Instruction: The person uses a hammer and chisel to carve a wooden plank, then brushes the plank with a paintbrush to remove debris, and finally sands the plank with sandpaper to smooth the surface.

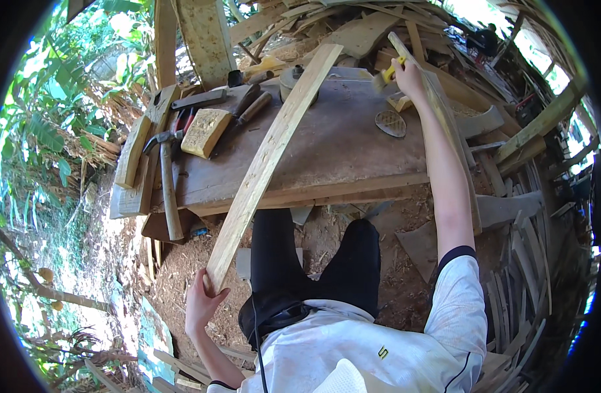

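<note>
My left hand [207, 295] grips the lower end of a long pale plank [277, 150], which slants up and right across the workbench [366, 157]. My right hand [408, 82] is stretched to the bench's far right, closed on a yellow-handled brush [395, 69], close beside another long board [445, 124]. A small oval textured metal piece [390, 123] lies below it. On the bench's left are a claw hammer [168, 177], red-handled pliers [188, 119], a short wooden block [204, 133] and wooden-handled tools [251, 105]. A metal cylinder [289, 82] sits partly behind the plank.
Piles of offcuts and boards [340, 29] fill the back and right side [523, 262]. Upright posts [192, 39] stand behind the bench, greenery [58, 98] is at the left, and shavings cover the dirt ground [182, 308] around my legs.
</note>
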Demonstrator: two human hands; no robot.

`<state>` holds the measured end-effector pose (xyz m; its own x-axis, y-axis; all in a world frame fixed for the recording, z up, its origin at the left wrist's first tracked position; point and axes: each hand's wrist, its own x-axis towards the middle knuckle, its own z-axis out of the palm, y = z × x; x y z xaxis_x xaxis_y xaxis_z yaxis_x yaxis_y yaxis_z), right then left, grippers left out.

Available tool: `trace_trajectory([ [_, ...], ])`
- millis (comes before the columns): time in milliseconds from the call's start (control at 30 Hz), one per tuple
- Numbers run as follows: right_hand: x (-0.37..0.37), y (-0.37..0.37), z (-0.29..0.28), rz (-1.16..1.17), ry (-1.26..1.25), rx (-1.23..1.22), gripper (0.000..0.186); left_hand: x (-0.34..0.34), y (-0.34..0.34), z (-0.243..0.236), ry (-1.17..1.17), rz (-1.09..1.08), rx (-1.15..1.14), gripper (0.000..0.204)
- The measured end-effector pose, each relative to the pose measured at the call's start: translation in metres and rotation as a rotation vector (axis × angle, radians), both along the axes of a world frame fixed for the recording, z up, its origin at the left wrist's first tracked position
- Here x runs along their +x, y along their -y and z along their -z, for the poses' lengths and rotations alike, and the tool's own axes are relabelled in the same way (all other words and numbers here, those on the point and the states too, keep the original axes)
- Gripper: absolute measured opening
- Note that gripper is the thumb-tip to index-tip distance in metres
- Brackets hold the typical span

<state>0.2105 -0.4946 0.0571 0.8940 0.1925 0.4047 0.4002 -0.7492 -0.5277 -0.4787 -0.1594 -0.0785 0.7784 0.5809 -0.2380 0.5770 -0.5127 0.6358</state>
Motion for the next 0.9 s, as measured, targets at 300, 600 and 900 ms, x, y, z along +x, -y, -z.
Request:
trace_trajectory([
  [300,0.023,0.013,0.037,0.378,0.164,-0.025,0.049,-0.001,0.003,-0.012,-0.107,-0.041,0.025,0.078],
  [600,0.025,0.052,0.023,0.303,0.207,0.041,0.046,0.008,0.001,0.005,-0.020,0.029,-0.008,0.077],
  [900,-0.013,-0.023,0.024,-0.196,0.072,0.201,0.040,0.016,0.004,0.004,-0.070,0.022,-0.032,0.078],
])
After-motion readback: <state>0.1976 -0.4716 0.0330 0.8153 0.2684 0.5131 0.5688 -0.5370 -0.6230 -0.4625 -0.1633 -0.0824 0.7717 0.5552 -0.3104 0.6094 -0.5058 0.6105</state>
